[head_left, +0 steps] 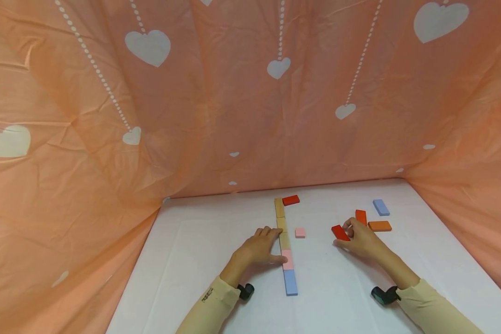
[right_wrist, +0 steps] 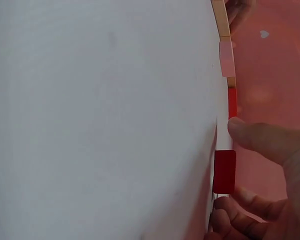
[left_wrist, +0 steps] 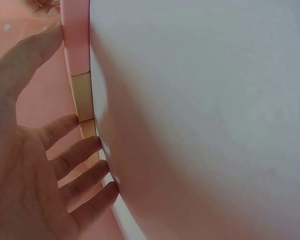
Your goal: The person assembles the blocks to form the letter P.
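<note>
A straight row runs away from me: a blue block [head_left: 290, 283], a pink block [head_left: 289, 265] and three plain wooden blocks [head_left: 280, 208]. My left hand [head_left: 256, 248] lies along its left side with fingers spread, the thumb at the pink block and the forefinger by the wooden ones. To the right, my right hand [head_left: 364, 241] is around a dark red block [head_left: 339, 232]. In the right wrist view, the fingers are close to one end of that red block [right_wrist: 224, 172], while a gap shows between it and the thumb.
A small pink block [head_left: 300, 233] lies right of the row. Another red block [head_left: 291, 200] sits beside its far end. Beyond my right hand are an orange-red block [head_left: 361, 216], an orange block [head_left: 380, 226] and a blue block [head_left: 381, 207]. An orange curtain [head_left: 234, 116] surrounds the white table [head_left: 171, 278].
</note>
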`<control>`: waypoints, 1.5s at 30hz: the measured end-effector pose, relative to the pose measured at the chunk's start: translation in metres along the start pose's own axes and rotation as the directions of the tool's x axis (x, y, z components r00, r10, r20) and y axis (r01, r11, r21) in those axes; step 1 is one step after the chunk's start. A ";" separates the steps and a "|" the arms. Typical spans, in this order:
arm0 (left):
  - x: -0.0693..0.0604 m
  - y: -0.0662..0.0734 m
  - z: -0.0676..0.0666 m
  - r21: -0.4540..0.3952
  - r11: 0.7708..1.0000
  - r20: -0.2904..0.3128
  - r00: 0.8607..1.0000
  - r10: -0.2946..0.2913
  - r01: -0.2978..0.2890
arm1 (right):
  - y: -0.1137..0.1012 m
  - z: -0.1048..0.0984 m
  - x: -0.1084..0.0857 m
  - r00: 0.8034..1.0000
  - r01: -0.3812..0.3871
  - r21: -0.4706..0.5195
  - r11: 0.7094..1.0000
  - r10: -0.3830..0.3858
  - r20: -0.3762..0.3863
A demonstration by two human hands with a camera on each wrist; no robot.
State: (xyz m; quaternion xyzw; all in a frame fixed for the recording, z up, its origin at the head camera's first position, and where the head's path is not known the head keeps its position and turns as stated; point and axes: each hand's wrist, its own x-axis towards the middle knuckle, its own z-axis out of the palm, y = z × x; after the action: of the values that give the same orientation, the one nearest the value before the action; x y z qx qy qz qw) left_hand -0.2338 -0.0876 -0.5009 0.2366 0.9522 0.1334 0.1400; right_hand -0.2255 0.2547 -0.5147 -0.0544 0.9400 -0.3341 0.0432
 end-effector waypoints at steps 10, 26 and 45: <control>0.001 -0.001 0.000 0.001 1.000 -0.003 1.000 0.003 -0.003 | -0.001 0.002 0.003 0.998 0.045 -0.027 0.999 -0.046 -0.035; 0.001 0.000 0.000 0.001 1.000 0.000 1.000 -0.012 0.012 | -0.011 0.004 0.023 0.999 0.039 0.025 0.999 -0.038 -0.027; 0.001 -0.001 0.002 0.010 1.000 0.001 1.000 -0.017 0.017 | -0.016 0.016 0.082 0.987 0.146 0.142 0.979 -0.135 -0.082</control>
State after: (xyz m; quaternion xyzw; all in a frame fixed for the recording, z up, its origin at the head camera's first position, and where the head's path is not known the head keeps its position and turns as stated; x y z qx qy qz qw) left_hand -0.2348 -0.0872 -0.5031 0.2295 0.9547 0.1272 0.1401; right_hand -0.3035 0.2218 -0.5207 -0.1053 0.9075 -0.4066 -0.0103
